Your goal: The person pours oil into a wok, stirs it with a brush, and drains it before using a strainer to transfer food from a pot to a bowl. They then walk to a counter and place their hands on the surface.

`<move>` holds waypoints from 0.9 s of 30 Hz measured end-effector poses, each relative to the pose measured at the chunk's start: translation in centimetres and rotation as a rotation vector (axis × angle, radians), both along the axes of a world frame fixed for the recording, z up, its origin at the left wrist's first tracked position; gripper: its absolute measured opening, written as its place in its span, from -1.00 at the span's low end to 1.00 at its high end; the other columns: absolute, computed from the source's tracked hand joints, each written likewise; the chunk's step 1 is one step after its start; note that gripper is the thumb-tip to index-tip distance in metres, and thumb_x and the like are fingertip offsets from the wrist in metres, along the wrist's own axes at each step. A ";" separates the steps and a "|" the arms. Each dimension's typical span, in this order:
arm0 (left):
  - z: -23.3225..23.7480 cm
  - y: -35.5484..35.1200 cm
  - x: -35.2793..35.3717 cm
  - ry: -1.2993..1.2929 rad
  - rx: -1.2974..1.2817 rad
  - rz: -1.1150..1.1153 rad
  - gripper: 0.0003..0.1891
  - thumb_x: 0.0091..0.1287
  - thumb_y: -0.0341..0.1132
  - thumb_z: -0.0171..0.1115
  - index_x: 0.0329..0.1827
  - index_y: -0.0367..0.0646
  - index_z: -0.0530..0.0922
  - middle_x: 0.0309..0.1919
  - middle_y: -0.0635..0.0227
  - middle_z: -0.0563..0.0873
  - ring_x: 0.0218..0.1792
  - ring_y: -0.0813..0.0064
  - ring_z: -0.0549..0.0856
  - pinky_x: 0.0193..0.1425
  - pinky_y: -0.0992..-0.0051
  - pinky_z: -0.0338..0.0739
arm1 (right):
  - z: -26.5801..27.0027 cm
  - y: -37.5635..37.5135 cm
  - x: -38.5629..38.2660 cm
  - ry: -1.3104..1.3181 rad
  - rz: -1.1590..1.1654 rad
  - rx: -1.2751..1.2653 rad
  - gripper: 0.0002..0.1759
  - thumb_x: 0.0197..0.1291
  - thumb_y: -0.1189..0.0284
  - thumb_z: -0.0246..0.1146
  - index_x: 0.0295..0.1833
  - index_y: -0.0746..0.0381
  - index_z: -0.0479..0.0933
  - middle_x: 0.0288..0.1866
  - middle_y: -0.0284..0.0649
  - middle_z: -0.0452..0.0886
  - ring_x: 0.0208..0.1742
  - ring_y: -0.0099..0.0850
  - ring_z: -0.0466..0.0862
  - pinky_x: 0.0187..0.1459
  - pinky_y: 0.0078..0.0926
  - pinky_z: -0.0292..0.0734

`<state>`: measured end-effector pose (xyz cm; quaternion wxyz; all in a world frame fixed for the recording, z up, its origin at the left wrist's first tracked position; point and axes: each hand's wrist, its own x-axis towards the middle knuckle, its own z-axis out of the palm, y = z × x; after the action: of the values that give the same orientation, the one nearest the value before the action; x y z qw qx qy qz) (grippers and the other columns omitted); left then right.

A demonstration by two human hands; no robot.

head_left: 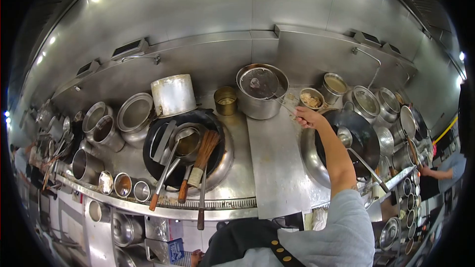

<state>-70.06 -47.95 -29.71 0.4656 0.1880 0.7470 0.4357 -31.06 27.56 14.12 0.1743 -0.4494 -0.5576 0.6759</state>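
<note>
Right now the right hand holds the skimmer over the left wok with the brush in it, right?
No. The right hand holds the skimmer over the big steel pot at the back, not the left wok, where the brush does lie. The head view shows it.

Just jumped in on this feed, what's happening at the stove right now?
The person's right hand grips the handle of a mesh skimmer that lies across the top of a big steel pot at the back of the range. Beside that arm, a dark wok holds a ladle. The left wok holds more ladles and a bamboo brush. Another person is at the far right.
</note>
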 end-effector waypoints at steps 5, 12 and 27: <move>-0.7 0.2 -0.1 0.079 -0.002 -0.080 -0.77 0.33 -0.29 0.24 -0.06 -0.23 0.57 -0.33 0.29 0.76 -0.30 0.54 0.72 -0.25 0.50 0.63 | 0.0 -1.3 1.9 0.271 -0.072 -0.132 -0.88 0.41 0.36 0.09 -0.04 0.06 0.30 -0.52 -0.48 0.34 -0.68 -0.72 0.26 -0.71 -0.71 0.14; -1.4 1.3 -1.1 0.120 -0.007 -0.158 -0.76 0.34 -0.28 0.23 -0.05 -0.23 0.57 -0.34 0.29 0.76 -0.30 0.54 0.72 -0.25 0.51 0.63 | 0.8 -1.4 6.6 0.610 -0.416 -0.186 -0.92 0.38 0.42 0.08 -0.08 0.13 0.37 -0.49 -0.36 0.43 -0.66 -0.65 0.32 -0.70 -0.67 0.24; -0.5 -0.3 -0.3 0.136 -0.054 -0.124 -0.75 0.36 -0.25 0.22 -0.04 -0.24 0.57 -0.35 0.28 0.75 -0.30 0.54 0.72 -0.27 0.51 0.63 | -8.3 1.7 8.0 -1.134 -0.425 0.913 -0.45 0.28 0.48 0.00 0.41 0.08 0.23 -0.05 0.14 0.49 -0.12 0.12 0.64 -0.07 -0.03 0.58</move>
<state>-70.36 -48.21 -30.16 0.4449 0.2503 0.7752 0.3721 -23.08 29.31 5.87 0.1561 -0.7091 -0.6876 -0.0050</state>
